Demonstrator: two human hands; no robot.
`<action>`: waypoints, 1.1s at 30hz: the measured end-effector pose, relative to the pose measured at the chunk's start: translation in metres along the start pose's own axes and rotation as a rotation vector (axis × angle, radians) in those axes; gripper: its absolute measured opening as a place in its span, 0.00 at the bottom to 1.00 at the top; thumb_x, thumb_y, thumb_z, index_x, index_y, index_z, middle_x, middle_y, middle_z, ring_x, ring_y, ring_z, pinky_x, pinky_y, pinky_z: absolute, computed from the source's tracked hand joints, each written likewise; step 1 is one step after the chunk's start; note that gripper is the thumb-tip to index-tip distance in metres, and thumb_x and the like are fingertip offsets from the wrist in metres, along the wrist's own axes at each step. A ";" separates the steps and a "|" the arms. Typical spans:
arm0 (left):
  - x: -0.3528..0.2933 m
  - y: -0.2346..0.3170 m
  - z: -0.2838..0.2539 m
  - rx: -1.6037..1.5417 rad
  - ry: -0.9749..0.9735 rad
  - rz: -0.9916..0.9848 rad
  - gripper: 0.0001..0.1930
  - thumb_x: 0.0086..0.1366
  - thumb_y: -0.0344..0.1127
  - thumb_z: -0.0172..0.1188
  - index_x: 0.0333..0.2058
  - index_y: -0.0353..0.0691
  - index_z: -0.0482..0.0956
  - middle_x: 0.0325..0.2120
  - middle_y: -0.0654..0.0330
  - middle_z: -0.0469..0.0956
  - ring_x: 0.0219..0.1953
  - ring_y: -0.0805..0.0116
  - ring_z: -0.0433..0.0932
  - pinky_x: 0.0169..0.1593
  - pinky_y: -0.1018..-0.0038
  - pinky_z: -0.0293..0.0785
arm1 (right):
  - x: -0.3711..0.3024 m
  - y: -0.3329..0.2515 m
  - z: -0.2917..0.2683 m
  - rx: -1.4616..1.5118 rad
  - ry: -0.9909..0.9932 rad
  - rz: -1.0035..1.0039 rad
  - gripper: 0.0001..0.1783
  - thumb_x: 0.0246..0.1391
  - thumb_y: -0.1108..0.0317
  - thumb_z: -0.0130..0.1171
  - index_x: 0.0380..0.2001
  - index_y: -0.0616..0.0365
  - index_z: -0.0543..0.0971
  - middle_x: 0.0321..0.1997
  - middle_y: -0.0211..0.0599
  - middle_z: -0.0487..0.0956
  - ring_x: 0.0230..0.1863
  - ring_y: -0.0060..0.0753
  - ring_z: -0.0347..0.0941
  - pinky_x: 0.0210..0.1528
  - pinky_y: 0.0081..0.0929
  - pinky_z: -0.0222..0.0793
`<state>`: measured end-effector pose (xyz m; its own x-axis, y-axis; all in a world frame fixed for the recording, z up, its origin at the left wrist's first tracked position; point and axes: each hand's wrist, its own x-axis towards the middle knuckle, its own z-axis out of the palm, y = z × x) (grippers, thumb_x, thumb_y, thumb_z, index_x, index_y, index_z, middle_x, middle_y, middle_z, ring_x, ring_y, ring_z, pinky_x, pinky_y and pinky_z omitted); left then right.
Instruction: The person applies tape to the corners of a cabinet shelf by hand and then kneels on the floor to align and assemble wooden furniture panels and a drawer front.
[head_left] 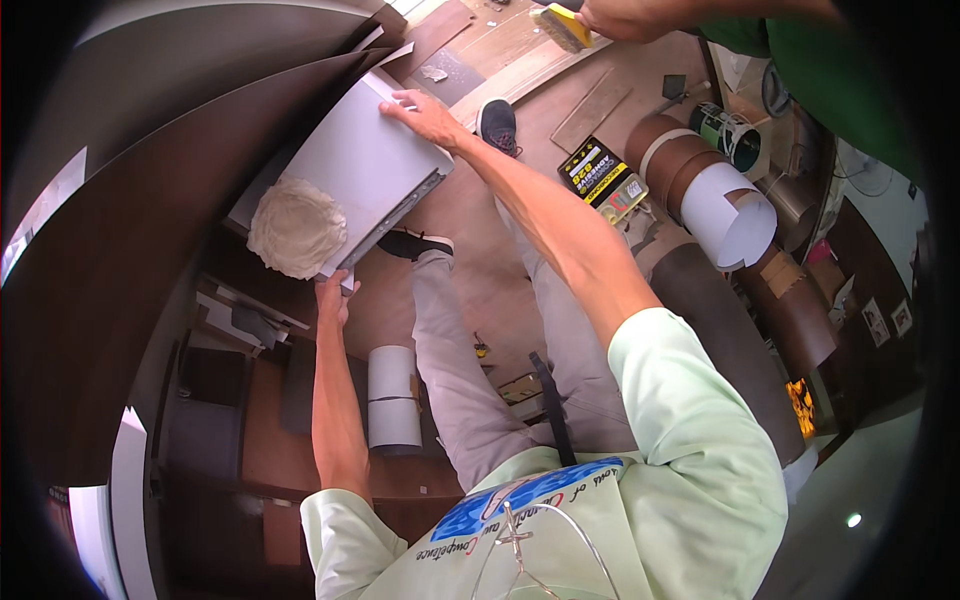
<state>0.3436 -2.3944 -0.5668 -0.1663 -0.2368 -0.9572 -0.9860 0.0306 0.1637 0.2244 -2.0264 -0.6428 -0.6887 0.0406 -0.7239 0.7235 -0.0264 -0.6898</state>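
Closest to us was our pale green shirt (690, 510), and beyond our legs we had the white box-shaped drawer unit (360, 135), tilted in the upper left beside the dark brown panel (150, 230). Our left hand (335, 298) was closed around its near lower corner; our right hand (428, 118) lay with fingers extended across its far upper end, not wrapped around it. A wrinkled cream bundle (297, 228), its exact kind unclear, covered part of the unit near our left hand. Steadying the unit well, we judged, meant matching pressure at both ends, keeping fingers off the metal rail (412, 205) along its edge, and keeping our two shoes (497, 125) set apart and out from under it. Near the top, a co-worker's hand (625, 16) held a yellow brush (564, 29), so we needed to leave that side room.
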 end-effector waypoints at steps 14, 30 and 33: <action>0.016 -0.006 -0.008 -0.012 0.048 0.147 0.24 0.49 0.25 0.59 0.48 0.32 0.69 0.41 0.60 0.74 0.43 0.67 0.73 0.50 0.70 0.67 | -0.064 -0.010 0.012 -0.492 0.323 -0.500 0.20 0.50 0.63 0.62 0.47 0.54 0.75 0.47 0.43 0.74 0.50 0.47 0.70 0.52 0.40 0.66; 0.007 0.006 -0.005 -0.107 -0.096 0.024 0.23 0.51 0.23 0.55 0.49 0.35 0.68 0.44 0.56 0.70 0.43 0.59 0.74 0.43 0.54 0.82 | 0.063 -0.108 0.047 -1.302 -0.469 -0.488 0.37 0.46 0.24 0.48 0.30 0.48 0.84 0.32 0.34 0.83 0.39 0.37 0.78 0.43 0.37 0.63; 0.007 0.004 -0.007 -0.093 -0.099 0.025 0.22 0.51 0.23 0.55 0.48 0.34 0.68 0.43 0.56 0.70 0.42 0.60 0.74 0.43 0.54 0.83 | 0.067 -0.110 0.048 -1.291 -0.470 -0.466 0.39 0.45 0.22 0.47 0.31 0.47 0.84 0.33 0.35 0.83 0.40 0.38 0.78 0.43 0.40 0.61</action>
<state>0.3387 -2.4028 -0.5716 -0.1954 -0.1401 -0.9707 -0.9772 -0.0557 0.2048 0.0961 -2.0690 -0.6162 -0.6365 -0.5378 -0.5529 -0.2036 0.8086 -0.5521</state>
